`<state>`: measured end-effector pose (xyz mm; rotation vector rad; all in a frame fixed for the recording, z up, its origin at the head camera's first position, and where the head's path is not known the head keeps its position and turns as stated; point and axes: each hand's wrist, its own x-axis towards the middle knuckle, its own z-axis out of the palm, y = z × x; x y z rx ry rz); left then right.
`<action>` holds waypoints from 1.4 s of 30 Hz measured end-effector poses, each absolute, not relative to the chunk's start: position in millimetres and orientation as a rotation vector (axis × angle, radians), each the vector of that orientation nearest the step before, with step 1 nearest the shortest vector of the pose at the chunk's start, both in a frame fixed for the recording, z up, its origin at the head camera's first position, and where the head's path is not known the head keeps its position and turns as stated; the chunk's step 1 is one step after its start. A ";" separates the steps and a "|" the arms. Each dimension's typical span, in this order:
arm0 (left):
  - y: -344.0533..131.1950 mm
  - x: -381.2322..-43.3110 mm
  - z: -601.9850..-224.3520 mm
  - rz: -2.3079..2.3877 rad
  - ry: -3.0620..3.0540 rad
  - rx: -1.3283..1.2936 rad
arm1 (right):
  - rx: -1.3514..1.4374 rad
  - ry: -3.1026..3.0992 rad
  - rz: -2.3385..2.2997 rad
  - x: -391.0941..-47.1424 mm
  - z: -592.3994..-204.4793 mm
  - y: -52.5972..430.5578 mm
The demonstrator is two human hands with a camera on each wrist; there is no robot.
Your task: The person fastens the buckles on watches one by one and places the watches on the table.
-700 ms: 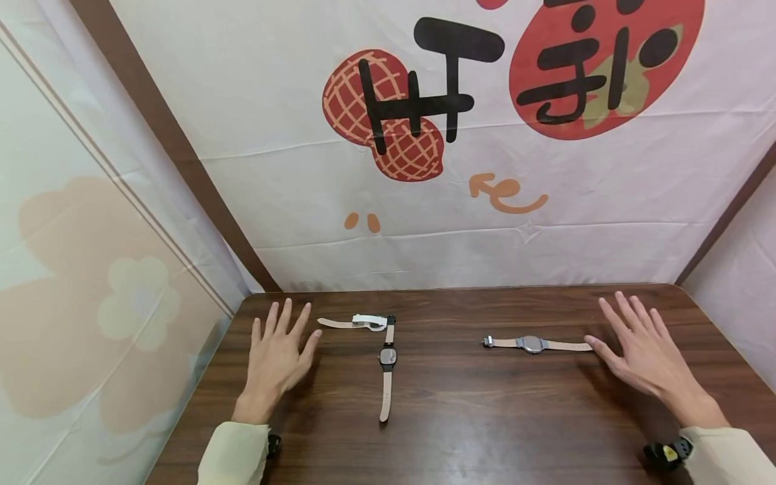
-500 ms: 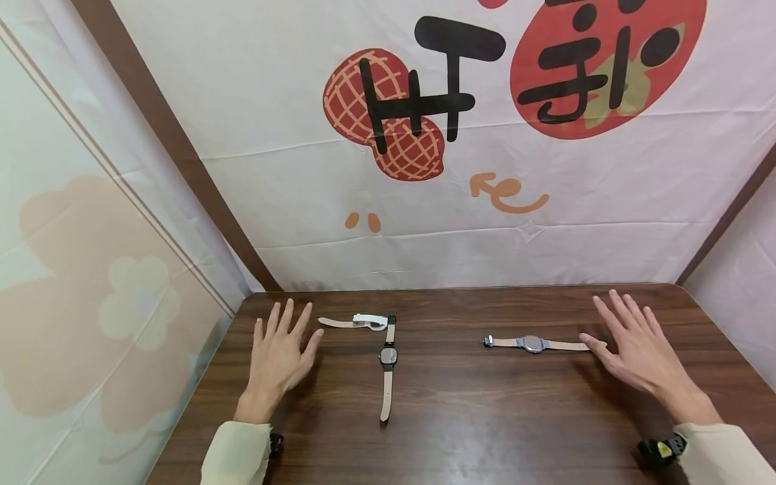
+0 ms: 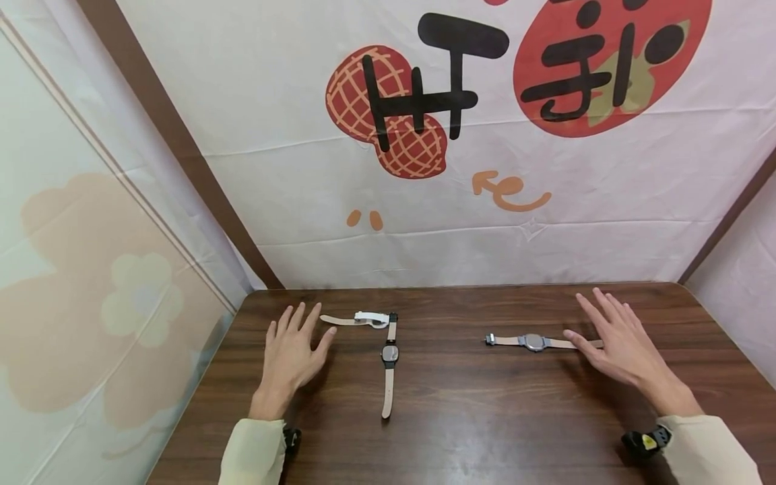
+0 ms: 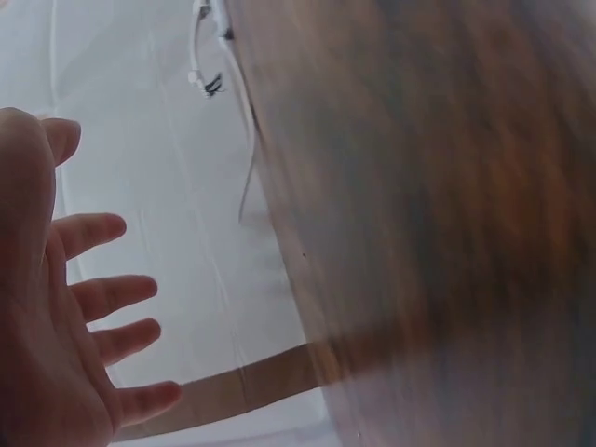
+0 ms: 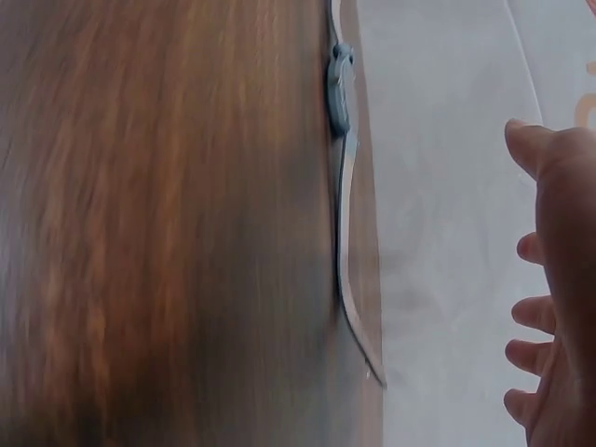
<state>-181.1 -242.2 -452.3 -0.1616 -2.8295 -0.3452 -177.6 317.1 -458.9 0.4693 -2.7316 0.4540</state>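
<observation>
Three wristwatches lie on the dark wooden table, pale strap linings facing up. A white watch [image 3: 371,319] sits near the back edge at left, its end against the strap of a black watch [image 3: 390,354] stretched towards the front. Further right lies a blue-grey watch [image 3: 534,343], laid out sideways. My left hand [image 3: 292,360], fingers spread, holds nothing left of the white watch. Spread likewise and holding nothing, my right hand [image 3: 624,350] is over the right strap end of the blue-grey watch, partly covering it; in the right wrist view that hand [image 5: 568,279] is apart from the strap.
The wooden table [image 3: 473,417] ends at a white cloth backdrop [image 3: 291,188] printed with red and black figures. Another cloth panel [image 3: 73,222] with a pale flower stands at the left. Dark straps [image 3: 647,441] circle my wrists below the sleeves.
Both hands have moved inward: the left one to the right, the right one to the left, further over the blue-grey watch's strap. The watches stay where they lie.
</observation>
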 end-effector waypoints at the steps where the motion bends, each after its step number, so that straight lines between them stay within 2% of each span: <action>1: -240.5 -181.2 -451.5 -0.354 -2.831 -0.155 | 0.479 -2.726 0.468 -177.5 -458.9 314.6; 24: -213.0 -188.4 -448.4 -0.548 -2.836 -0.144 | 0.638 -2.675 0.563 -197.8 -470.6 255.5; 42: -198.4 -187.5 -452.6 -0.868 -2.882 -0.092 | 0.739 -2.701 0.932 -215.0 -464.5 199.7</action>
